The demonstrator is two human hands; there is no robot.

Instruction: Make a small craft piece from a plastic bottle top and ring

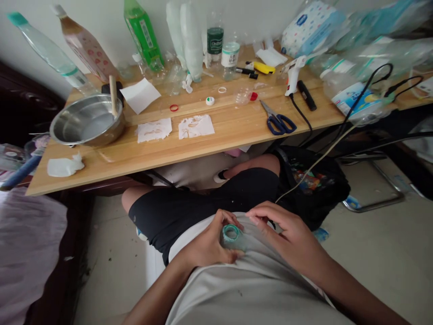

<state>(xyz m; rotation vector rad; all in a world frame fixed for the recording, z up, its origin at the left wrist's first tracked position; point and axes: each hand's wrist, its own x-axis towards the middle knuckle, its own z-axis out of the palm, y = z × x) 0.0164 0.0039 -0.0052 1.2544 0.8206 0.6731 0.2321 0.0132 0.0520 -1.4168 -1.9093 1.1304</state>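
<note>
- Your left hand curls around a clear plastic piece, fingers on its far side and thumb on its near side.
- A green ring on that piece faces up, inside the curve of your grip.
- Just right of the grip, your right hand has its thumb and forefinger tips close together; whether they pinch anything, you cannot tell from here.
- Under both hands lies your pale shirt, with your dark shorts just beyond.
- To the right of the grip and farther out sits a black bag.
- Beyond the grip stands the wooden table; near its front edge, ahead and to the right, lie scissors.
- Ahead and left of the grip lie two torn white pieces of paper, with a red ring and a white cap past them.
- Farther right than the scissors are a white glue gun and a black stick-like object.
- Well left of the grip, a metal bowl has a wooden handle leaning in it.
- Farthest ahead, a green bottle stands among other bottles.
</note>
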